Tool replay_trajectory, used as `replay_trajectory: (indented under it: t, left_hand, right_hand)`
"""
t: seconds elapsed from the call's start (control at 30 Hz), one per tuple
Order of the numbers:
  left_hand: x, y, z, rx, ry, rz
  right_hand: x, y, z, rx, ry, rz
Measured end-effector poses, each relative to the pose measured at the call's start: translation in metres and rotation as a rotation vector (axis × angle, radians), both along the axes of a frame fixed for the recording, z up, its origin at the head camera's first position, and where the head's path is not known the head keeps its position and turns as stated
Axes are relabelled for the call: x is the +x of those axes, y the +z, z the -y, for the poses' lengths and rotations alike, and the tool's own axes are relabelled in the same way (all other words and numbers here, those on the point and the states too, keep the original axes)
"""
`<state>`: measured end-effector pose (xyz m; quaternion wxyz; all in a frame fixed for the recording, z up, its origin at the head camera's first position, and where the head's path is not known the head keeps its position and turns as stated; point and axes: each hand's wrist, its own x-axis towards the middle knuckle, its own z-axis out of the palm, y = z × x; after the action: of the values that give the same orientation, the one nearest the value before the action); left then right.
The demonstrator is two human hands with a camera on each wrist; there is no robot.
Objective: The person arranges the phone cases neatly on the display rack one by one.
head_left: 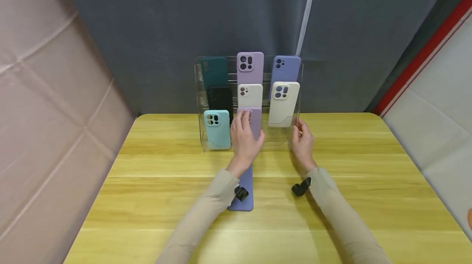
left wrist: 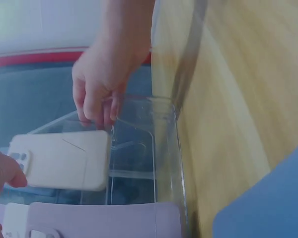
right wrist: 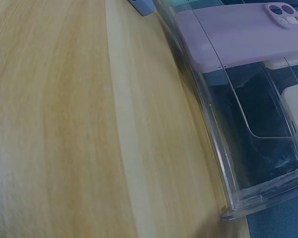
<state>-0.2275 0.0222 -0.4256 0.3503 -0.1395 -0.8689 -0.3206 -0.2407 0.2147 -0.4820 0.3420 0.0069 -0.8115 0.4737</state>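
Observation:
A clear tiered display rack (head_left: pixel 274 137) holds several phone cases standing upright. My left hand (head_left: pixel 244 143) reaches over the light purple phone case (head_left: pixel 254 122) in the front tier's middle, fingertips at its upper part. In the left wrist view the thumb (left wrist: pixel 7 168) stands apart from that case's side. At the rack's right side, my right hand (head_left: pixel 303 143) grips the edge with curled fingers, beside the off-white case (head_left: pixel 284 106). A periwinkle case (head_left: pixel 246 186) lies on the table, partly hidden beneath my left wrist.
A turquoise case (head_left: pixel 217 130) stands front left in the rack, with a black case (head_left: pixel 220 96) and a dark green case (head_left: pixel 214 71) behind. Behind the middle case are a white case (head_left: pixel 250 95) and a lilac case (head_left: pixel 254 73). A grey curtain (head_left: pixel 166 42) hangs behind the wooden table (head_left: pixel 155 206).

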Motion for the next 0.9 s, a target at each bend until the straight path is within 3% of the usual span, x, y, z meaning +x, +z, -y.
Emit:
replay_trajectory:
  t: [0.3, 0.6, 0.9]
  left_hand:
    - [0.026, -0.01, 0.02, -0.056, -0.078, 0.165]
    - [0.048, -0.02, 0.036, -0.096, -0.065, 0.382]
    - [0.059, -0.038, 0.047, -0.175, -0.01, 0.517]
  right_hand:
    - [0.0, 0.0, 0.001, 0.001, -0.005, 0.009]
    - [-0.001, -0.002, 0.001, -0.006, 0.004, -0.01]
    - [-0.001, -0.002, 0.0, -0.011, 0.002, -0.024]
